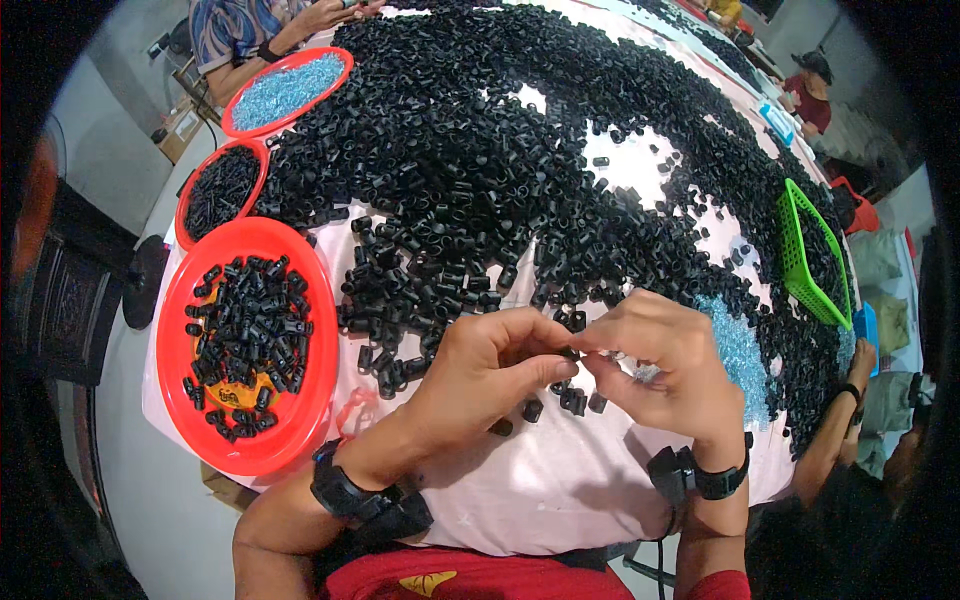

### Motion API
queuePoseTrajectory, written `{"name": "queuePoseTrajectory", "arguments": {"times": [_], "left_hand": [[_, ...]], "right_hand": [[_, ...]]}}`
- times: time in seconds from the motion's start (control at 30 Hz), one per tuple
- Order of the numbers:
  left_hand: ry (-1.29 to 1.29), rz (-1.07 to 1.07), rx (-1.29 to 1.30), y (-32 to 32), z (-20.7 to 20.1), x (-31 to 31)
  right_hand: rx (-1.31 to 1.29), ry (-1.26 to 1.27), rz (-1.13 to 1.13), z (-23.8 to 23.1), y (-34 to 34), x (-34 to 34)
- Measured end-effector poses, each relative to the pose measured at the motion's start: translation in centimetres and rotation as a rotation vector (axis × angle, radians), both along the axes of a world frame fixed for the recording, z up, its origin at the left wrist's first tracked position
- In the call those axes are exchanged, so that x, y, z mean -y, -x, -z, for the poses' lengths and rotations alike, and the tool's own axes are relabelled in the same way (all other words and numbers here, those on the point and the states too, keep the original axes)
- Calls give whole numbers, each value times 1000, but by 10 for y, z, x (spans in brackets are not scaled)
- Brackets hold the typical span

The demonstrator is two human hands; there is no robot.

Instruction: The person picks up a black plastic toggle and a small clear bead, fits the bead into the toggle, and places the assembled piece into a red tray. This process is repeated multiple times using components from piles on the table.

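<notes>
My left hand (490, 370) and my right hand (665, 365) meet over the near edge of a white-covered table (560, 480). Between their fingertips they pinch one small black plastic tube piece (570, 353). Both wrists wear black bands. A huge heap of the same black tube pieces (470, 150) covers most of the table beyond my hands. A few loose black pieces (572, 400) lie just under my fingers. A patch of small pale blue pieces (738, 350) lies right of my right hand.
A red round tray (300, 420) with black pieces sits at my left; behind it stand a second red tray (190, 200) with black pieces and a third (335, 95) with blue ones. A green basket (800, 270) stands right. Other people sit at the far side and right.
</notes>
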State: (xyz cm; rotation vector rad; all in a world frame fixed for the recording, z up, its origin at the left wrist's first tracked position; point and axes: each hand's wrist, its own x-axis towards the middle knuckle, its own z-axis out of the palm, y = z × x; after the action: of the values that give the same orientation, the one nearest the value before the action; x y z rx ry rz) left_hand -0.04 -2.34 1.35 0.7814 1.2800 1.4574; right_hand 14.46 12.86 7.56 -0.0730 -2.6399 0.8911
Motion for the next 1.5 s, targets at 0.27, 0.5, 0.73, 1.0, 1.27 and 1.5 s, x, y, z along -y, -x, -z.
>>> {"name": "queuePoseTrajectory", "arguments": {"times": [0.27,0.5,0.73,1.0,1.27,1.5], "left_hand": [[44,64,346,4,-4,2],[44,57,350,3,-8,3],[22,72,540,11,-8,1],[2,84,484,10,0,2],[92,8,450,7,-11,3],[92,-75,350,6,-4,0]], "right_hand": [[-18,108,-21,-2,2,-6],[-3,123,28,5,1,-6],[-8,128,20,-5,1,-7],[22,121,71,-3,1,-5],[195,133,220,-9,-7,-13],[570,-78,245,3,-7,-22]]}}
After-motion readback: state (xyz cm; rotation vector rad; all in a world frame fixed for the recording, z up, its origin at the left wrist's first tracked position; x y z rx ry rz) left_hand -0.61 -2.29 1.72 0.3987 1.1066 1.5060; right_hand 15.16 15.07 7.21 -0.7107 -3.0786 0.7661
